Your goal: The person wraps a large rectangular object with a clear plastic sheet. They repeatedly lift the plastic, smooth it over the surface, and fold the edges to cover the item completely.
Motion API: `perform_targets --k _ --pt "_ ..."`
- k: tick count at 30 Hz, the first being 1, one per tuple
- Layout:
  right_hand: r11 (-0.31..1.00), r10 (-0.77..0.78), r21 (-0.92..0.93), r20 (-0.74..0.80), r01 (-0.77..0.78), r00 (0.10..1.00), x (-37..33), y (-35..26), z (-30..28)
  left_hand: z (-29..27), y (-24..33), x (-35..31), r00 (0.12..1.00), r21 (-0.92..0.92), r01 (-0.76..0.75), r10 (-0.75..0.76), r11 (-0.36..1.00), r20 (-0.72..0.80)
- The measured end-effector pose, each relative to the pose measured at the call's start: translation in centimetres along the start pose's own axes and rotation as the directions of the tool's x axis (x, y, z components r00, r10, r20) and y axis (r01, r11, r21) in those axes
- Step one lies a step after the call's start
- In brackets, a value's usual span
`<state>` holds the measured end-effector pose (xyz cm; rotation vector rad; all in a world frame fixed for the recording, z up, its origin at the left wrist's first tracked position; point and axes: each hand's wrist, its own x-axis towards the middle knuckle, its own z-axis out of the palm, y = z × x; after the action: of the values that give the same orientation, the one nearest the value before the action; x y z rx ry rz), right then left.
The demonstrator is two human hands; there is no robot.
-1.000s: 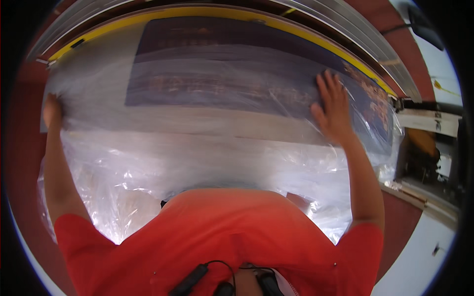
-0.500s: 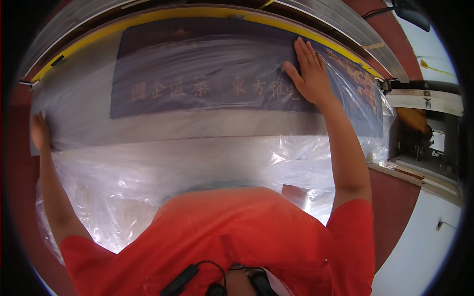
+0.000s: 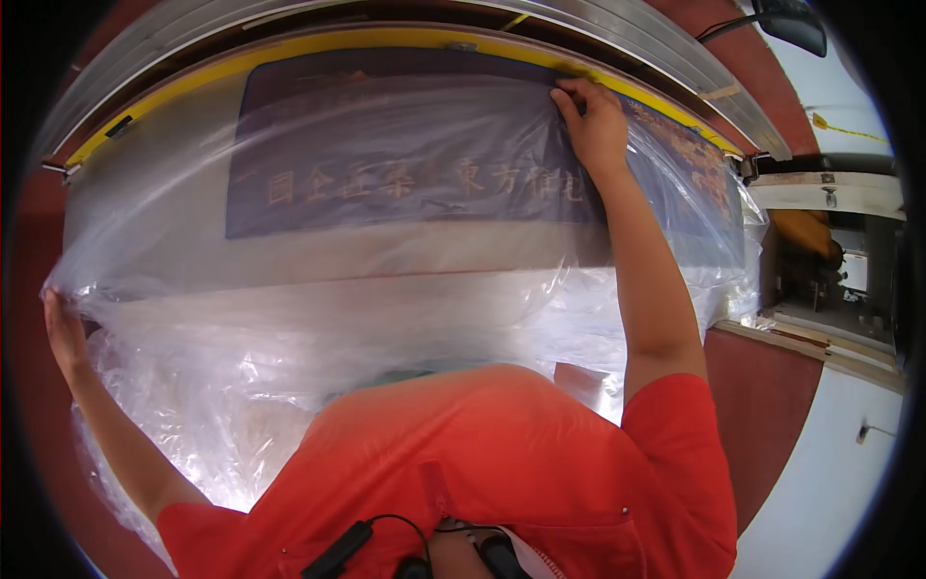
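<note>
Thin clear plastic film spreads over a pale grey board and a dark purple-blue rectangular panel lying on it. My left hand, at the far left, pinches the film's edge, which is bunched at the fingertips and lifted off the board. Near the panel's far edge, right of the middle, my right hand has its fingers bent and the thumb drawn in on the film. Creases run from that grip across the panel. The fingertips of the right hand are partly hidden.
A yellow strip borders the board's far side, with metal rails beyond it. A dark red surface lies at the right. Loose crumpled film hangs at the near left. A dark opening with objects inside is at the far right.
My left hand has moved nearer, off the board's left edge, pulling the film up there. My right hand, flat before, has shifted slightly left and curled its fingers on the film.
</note>
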<state>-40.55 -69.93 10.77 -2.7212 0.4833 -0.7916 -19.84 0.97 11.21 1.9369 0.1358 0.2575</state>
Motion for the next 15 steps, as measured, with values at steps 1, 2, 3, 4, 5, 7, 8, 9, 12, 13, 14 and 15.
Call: perform_targets --k 1,2,3,4,5,7,8,9,12,13,14,15 --pt "0.989 -0.113 -0.099 -0.044 0.108 0.993 0.0 -0.4 -0.1 -0.8 0.4 -0.4 1.0 -0.079 0.014 -0.014 0.997 0.0" --pt "0.957 -0.224 -0.206 -0.078 0.204 0.972 0.0 -0.7 -0.4 -1.1 0.8 -0.4 1.0 -0.159 0.027 -0.026 0.987 0.007" --pt "0.905 -0.331 -0.317 -0.099 0.285 0.939 0.0 -0.8 -0.8 -1.3 0.2 0.6 0.993 0.113 -0.117 0.114 0.987 0.03" --pt "0.992 -0.068 0.107 -0.052 0.073 0.996 0.1 -1.6 -1.5 -2.6 -1.2 2.0 0.967 0.375 -0.255 0.245 0.892 0.076" --pt "0.851 0.149 0.493 0.106 -0.182 0.983 0.3 -2.5 -2.2 -2.4 -1.7 3.4 0.975 0.325 -0.222 0.211 0.919 0.071" --pt "0.525 0.281 0.725 0.346 -0.445 0.895 -0.5 -2.9 -3.2 -1.5 -2.5 6.5 0.987 0.216 -0.159 0.147 0.963 0.073" --pt "0.529 0.282 0.715 0.36 -0.457 0.889 -0.9 -2.3 -3.9 0.3 -3.8 7.7 0.996 -0.115 -0.093 0.091 0.989 -0.019" --pt "0.531 0.289 0.705 0.37 -0.469 0.883 -1.1 -1.3 -4.6 2.2 -5.0 8.9 0.993 -0.44 -0.082 0.038 0.894 -0.108" --pt "0.692 0.458 0.506 0.244 -0.515 0.855 -1.0 4.7 -4.0 15.0 -1.4 9.2 0.925 0.524 -0.255 0.363 0.812 -0.112" --pt "0.735 0.468 0.462 0.183 -0.496 0.864 0.3 5.5 -3.9 17.6 0.5 8.7 0.915 0.549 -0.253 0.381 0.797 -0.132" --pt "0.775 0.459 0.424 0.132 -0.469 0.878 2.1 5.6 -3.7 16.9 -0.9 11.7 0.89 0.728 -0.254 0.448 0.637 -0.082" --pt "0.812 0.479 0.348 0.063 -0.469 0.876 3.0 6.7 -3.9 21.1 1.2 10.7 0.914 0.586 -0.18 0.354 0.79 -0.197"
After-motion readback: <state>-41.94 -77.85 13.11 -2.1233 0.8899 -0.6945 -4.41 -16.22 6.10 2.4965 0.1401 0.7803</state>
